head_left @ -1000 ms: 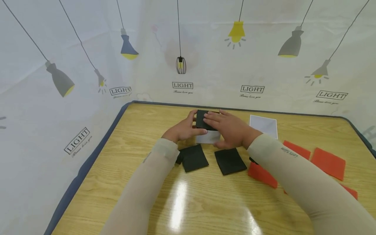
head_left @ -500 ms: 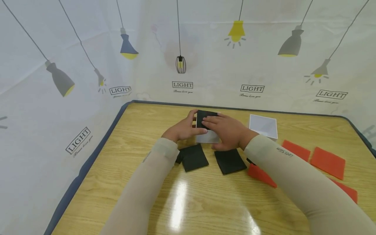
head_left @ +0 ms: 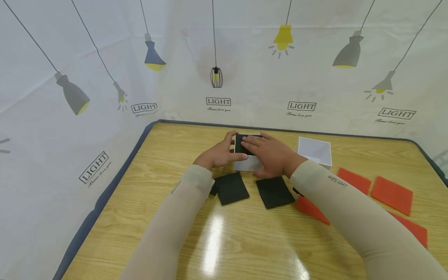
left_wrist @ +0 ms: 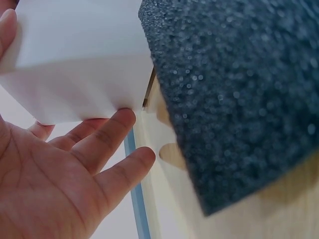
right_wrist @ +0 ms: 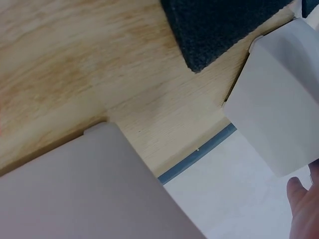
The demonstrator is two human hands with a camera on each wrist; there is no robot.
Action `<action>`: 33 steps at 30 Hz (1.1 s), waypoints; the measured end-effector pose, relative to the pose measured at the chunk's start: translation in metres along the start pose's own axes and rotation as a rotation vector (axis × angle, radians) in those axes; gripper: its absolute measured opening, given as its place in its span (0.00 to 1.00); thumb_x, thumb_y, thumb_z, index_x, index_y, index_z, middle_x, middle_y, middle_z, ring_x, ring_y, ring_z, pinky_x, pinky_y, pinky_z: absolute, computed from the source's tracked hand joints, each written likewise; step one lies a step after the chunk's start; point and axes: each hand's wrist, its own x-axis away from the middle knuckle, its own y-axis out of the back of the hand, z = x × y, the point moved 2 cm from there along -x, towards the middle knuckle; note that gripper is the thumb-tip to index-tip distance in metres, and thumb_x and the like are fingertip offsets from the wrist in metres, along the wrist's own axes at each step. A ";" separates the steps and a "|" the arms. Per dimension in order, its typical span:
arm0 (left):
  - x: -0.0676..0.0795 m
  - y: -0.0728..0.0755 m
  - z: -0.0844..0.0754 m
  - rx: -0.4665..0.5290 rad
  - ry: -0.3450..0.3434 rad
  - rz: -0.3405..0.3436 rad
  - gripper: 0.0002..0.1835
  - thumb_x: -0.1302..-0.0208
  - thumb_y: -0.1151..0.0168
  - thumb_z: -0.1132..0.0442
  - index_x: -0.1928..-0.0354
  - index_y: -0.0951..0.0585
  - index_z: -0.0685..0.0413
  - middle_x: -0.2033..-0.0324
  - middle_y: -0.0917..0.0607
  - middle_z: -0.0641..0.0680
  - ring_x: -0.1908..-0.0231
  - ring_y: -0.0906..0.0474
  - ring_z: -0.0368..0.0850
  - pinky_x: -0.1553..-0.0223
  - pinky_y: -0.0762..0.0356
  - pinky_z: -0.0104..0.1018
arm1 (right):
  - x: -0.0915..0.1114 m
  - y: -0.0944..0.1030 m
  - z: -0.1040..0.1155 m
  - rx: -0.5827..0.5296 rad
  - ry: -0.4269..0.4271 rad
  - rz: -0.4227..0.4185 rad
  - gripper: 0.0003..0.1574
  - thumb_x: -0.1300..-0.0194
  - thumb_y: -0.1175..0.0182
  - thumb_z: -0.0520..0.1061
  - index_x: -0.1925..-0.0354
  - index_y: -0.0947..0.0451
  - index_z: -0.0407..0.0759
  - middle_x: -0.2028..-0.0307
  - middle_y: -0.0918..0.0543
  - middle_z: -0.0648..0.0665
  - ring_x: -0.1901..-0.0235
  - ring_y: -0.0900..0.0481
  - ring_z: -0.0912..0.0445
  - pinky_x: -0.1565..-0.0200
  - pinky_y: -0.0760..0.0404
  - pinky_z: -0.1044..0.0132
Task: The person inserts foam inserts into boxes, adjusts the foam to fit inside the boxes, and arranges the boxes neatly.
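Note:
A small white box (head_left: 247,164) stands near the table's far side with a black foam square (head_left: 240,144) inside its top, the white rim showing round it. My left hand (head_left: 220,153) grips the box from the left, thumb at the front top edge. In the left wrist view its fingers (left_wrist: 107,137) lie along the box wall. My right hand (head_left: 274,154) covers the box's right part, straight fingers pressing on the foam, thumb low by the front wall. Two more black foam squares, a left one (head_left: 232,188) and a right one (head_left: 275,192), lie in front.
Another white box (head_left: 315,151), its top facing up, stands to the right. Several red foam squares (head_left: 392,195) lie at the right, some partly behind the right forearm. A printed cloth wall (head_left: 259,97) rises behind the table's dark edge.
The black foam square has sunk lower into the box, and the white rim now shows around it. My right hand has shifted slightly left. My left hand keeps its hold.

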 end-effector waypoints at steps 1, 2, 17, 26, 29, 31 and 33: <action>0.000 0.000 0.000 0.003 0.001 0.001 0.58 0.30 0.30 0.46 0.15 0.62 0.41 0.18 0.45 0.59 0.23 0.36 0.60 0.28 0.30 0.55 | 0.000 0.000 0.000 0.000 -0.001 0.004 0.64 0.38 0.30 0.68 0.18 0.43 0.41 0.19 0.39 0.40 0.20 0.39 0.43 0.21 0.49 0.39; 0.000 0.000 0.000 0.006 0.002 0.000 0.57 0.29 0.30 0.46 0.15 0.62 0.40 0.18 0.45 0.59 0.23 0.36 0.60 0.28 0.30 0.55 | 0.000 0.000 0.000 -0.002 -0.003 0.008 0.64 0.38 0.30 0.68 0.18 0.43 0.41 0.19 0.39 0.40 0.21 0.39 0.43 0.21 0.49 0.39; 0.003 0.000 -0.003 0.007 0.001 0.012 0.57 0.29 0.31 0.45 0.15 0.62 0.40 0.18 0.47 0.59 0.21 0.39 0.60 0.28 0.31 0.55 | -0.003 -0.002 0.002 0.009 -0.010 0.055 0.56 0.37 0.31 0.68 0.22 0.33 0.41 0.24 0.29 0.40 0.24 0.32 0.45 0.20 0.51 0.37; 0.004 -0.001 -0.003 0.001 0.006 0.003 0.57 0.29 0.31 0.45 0.15 0.62 0.40 0.18 0.47 0.59 0.21 0.39 0.60 0.28 0.31 0.55 | -0.006 -0.001 0.004 0.014 -0.030 0.097 0.54 0.36 0.31 0.69 0.23 0.31 0.42 0.25 0.27 0.41 0.24 0.31 0.46 0.21 0.52 0.35; 0.005 -0.001 -0.004 -0.006 0.007 0.003 0.56 0.28 0.31 0.45 0.15 0.62 0.40 0.18 0.47 0.59 0.22 0.38 0.60 0.27 0.31 0.55 | -0.006 0.000 0.004 0.010 -0.035 0.104 0.54 0.36 0.31 0.69 0.23 0.31 0.42 0.25 0.27 0.41 0.24 0.31 0.46 0.21 0.54 0.35; 0.005 -0.001 -0.004 -0.011 0.006 0.002 0.56 0.28 0.32 0.45 0.15 0.62 0.40 0.18 0.47 0.59 0.22 0.38 0.60 0.27 0.31 0.55 | -0.005 0.000 0.004 0.010 -0.036 0.097 0.55 0.37 0.31 0.69 0.23 0.31 0.42 0.25 0.27 0.41 0.24 0.32 0.46 0.21 0.53 0.35; 0.005 0.000 -0.004 -0.018 0.004 0.000 0.56 0.28 0.32 0.44 0.15 0.62 0.40 0.18 0.47 0.59 0.22 0.38 0.60 0.27 0.31 0.55 | -0.004 0.001 0.005 0.006 -0.035 0.077 0.55 0.37 0.30 0.69 0.24 0.31 0.41 0.25 0.27 0.41 0.24 0.32 0.46 0.21 0.53 0.36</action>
